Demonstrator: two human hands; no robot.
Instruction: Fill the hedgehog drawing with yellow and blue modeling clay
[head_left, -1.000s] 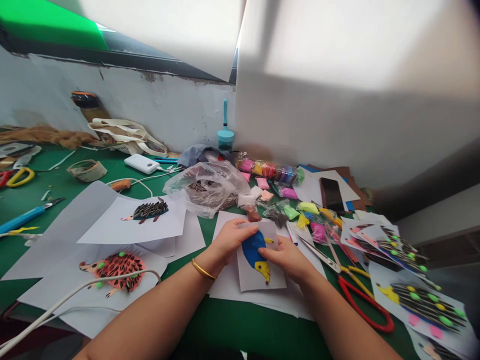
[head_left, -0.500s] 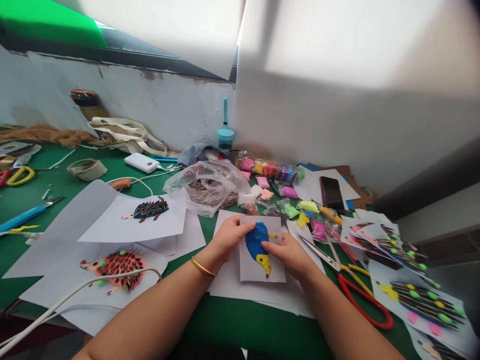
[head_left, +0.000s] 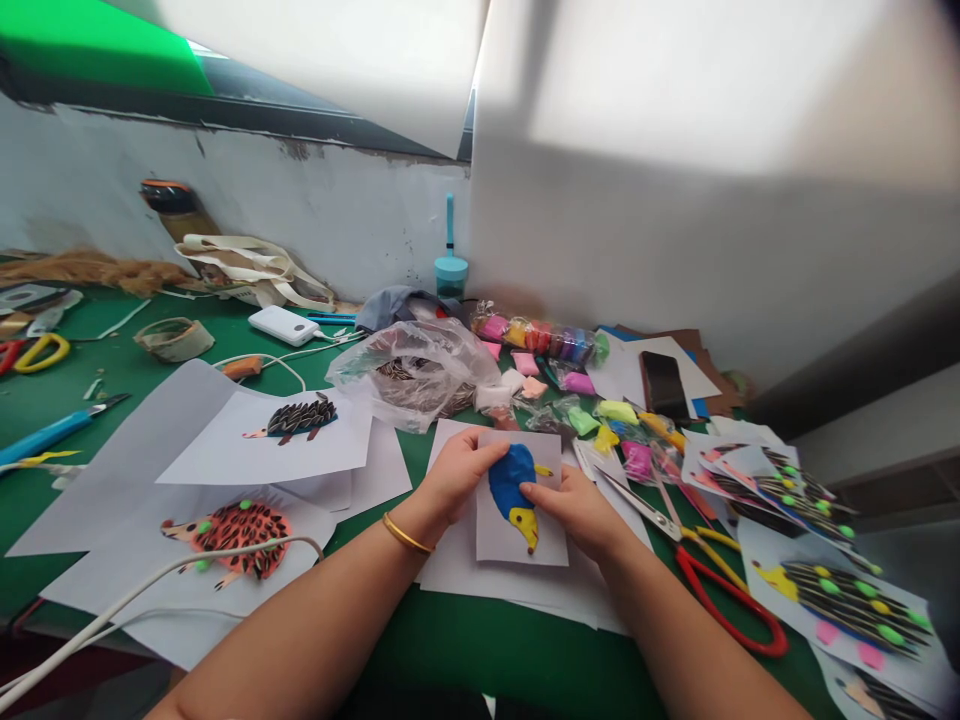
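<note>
A small white card is held up between my two hands, over larger white sheets. On it is a hedgehog-like figure of blue clay with a yellow clay head pointing down and a small yellow piece at its right. My left hand grips the card's left edge, thumb on the blue clay's top. My right hand pinches the right edge, thumb tip on the blue clay near the head. The fingers behind the card are hidden.
Red-handled scissors lie right of my hand. Clear bags of sunflower seeds and packets of coloured clay are behind. Finished hedgehog pictures lie left, more right. A white cable crosses the left papers.
The card has shifted very slightly to the left. Both hands keep their hold on it, with the thumbs on the blue clay.
</note>
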